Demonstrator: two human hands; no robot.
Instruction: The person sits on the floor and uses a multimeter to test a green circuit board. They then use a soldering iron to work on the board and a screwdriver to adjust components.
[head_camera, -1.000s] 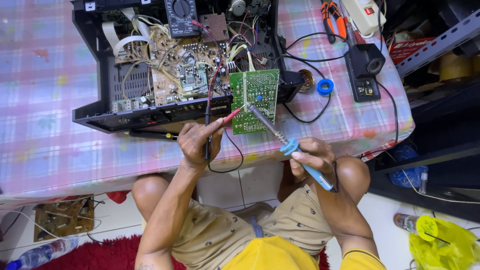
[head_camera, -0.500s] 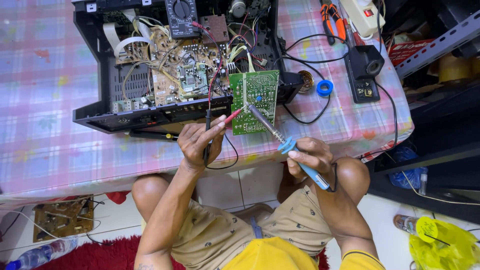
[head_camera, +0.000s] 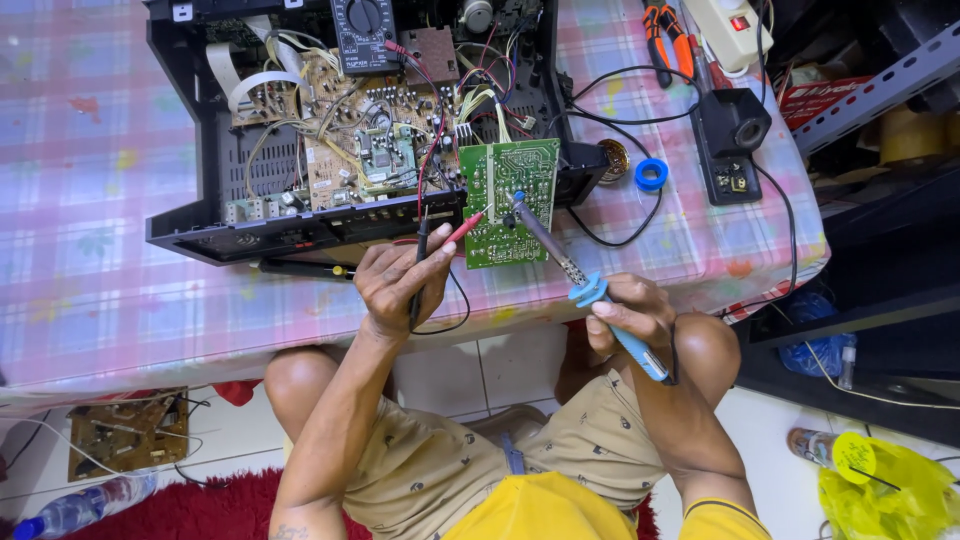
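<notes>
A green circuit board (head_camera: 510, 205) leans at the front of an open black electronics chassis (head_camera: 300, 235) on a pink checked tablecloth. My left hand (head_camera: 400, 285) grips a red probe (head_camera: 465, 228) and a black probe (head_camera: 418, 270), the red tip touching the board's left edge. My right hand (head_camera: 625, 310) holds a blue-handled soldering iron (head_camera: 590, 290), its metal tip resting on the middle of the green board. A multimeter (head_camera: 365, 35) lies on the chassis at the back, red and black leads running from it.
A black soldering stand (head_camera: 730, 140), a blue tape roll (head_camera: 650, 174), orange pliers (head_camera: 660, 30) and a white power strip (head_camera: 725, 25) lie right of the chassis. On the floor are a brown circuit board (head_camera: 125, 435), a plastic bottle (head_camera: 70, 510) and a yellow bag (head_camera: 885, 485).
</notes>
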